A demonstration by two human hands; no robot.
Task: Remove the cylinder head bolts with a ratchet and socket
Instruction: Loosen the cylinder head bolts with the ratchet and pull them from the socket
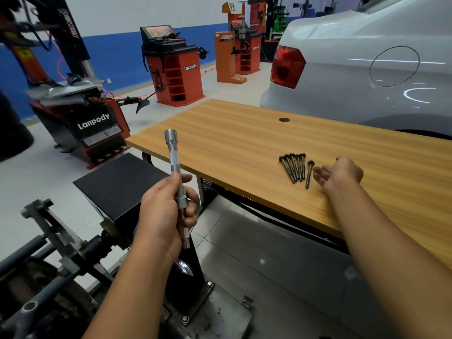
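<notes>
My left hand point(164, 211) grips a silver extension bar with a socket point(171, 136) at its upper end, held upright over the floor left of the wooden table point(244, 133). The ratchet's lower end sticks out below my fist. Several long dark cylinder head bolts point(293, 167) lie side by side on the table, and one more bolt point(309, 174) lies just right of them. My right hand point(338, 174) hovers above the table with relaxed fingers, a little right of that single bolt, holding nothing.
An engine stand with grey metal parts point(49, 253) fills the lower left. A black box point(117, 182) stands beside the table. A white car point(367, 69) is parked behind the table. Orange-red tyre machines point(176, 69) stand on the tiled floor at the back.
</notes>
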